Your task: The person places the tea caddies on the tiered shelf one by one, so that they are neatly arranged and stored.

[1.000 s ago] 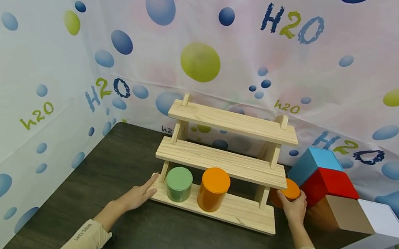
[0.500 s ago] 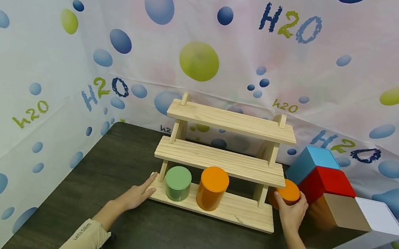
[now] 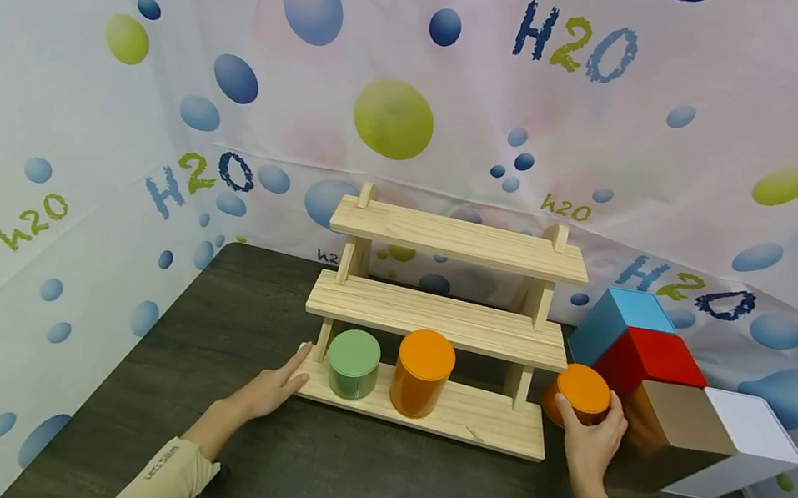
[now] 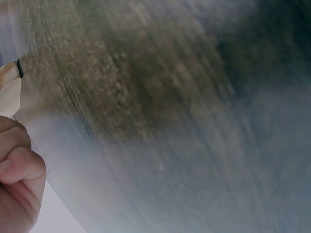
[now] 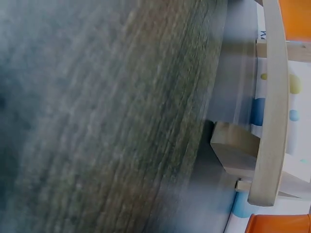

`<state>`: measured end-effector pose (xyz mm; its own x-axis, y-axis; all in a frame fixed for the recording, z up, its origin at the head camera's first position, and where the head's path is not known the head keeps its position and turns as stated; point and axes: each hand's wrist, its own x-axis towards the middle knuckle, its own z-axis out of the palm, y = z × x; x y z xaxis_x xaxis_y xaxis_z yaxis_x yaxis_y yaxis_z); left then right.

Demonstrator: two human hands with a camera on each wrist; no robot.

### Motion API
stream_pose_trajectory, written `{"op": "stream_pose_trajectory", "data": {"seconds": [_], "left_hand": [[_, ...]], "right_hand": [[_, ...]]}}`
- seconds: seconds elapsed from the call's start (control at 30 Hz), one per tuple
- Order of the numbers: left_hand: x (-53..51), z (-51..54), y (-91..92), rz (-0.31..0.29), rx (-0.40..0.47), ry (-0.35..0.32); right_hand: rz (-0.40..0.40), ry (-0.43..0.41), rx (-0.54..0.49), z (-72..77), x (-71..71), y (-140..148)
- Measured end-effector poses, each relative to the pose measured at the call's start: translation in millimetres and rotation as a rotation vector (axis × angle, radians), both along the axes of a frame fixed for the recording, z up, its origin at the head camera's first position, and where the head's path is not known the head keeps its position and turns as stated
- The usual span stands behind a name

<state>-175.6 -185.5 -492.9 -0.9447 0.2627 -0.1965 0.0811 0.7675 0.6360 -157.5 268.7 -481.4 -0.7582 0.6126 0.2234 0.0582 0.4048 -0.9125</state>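
Note:
My left hand [image 3: 262, 393] grips the left end of the bottom board of a wooden three-tier shelf [image 3: 436, 313]; its fingers look curled in the left wrist view, beside the board end [image 4: 10, 90]. With thumb and fingers, my right hand [image 3: 594, 445] holds a short orange canister [image 3: 582, 388] to the right of the shelf. It is slightly tilted; whether its base touches the table is hidden. On the bottom board stand a green canister [image 3: 353, 363] and a taller orange canister [image 3: 423, 373]. In the right wrist view, the shelf's bottom board [image 5: 275, 107] shows, but the hand does not.
Close by my right hand, blue [image 3: 617, 320], red [image 3: 648, 366], brown [image 3: 669, 436] and white [image 3: 744, 446] boxes crowd together. Patterned sheeting [image 3: 461, 123] hangs behind and at the sides of the dark table [image 3: 367, 489].
My right hand has drawn the short orange canister out from beside the shelf, toward me and slightly right, so more of it shows. The left hand stays at the board end; the view shifts slightly.

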Motion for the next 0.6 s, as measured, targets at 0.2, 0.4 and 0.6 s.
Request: {"op": "stream_pose_trajectory", "data": {"seconds": [0.2,0.4,0.6], "left_hand": [[-0.2,0.6,-0.1,-0.007,-0.002,0.007],[-0.5,1.6,0.2,-0.009,-0.004,0.011],[0.2,2.9,-0.2,-0.009,-0.001,0.007]], "right_hand": [[-0.040,-0.007,-0.004,-23.1,0.4,13.0],[-0.015,-0.005,0.035,-29.8,8.5,18.9],[0.033,-0.010,0.088,-17.7,23.6,1.8]]}}
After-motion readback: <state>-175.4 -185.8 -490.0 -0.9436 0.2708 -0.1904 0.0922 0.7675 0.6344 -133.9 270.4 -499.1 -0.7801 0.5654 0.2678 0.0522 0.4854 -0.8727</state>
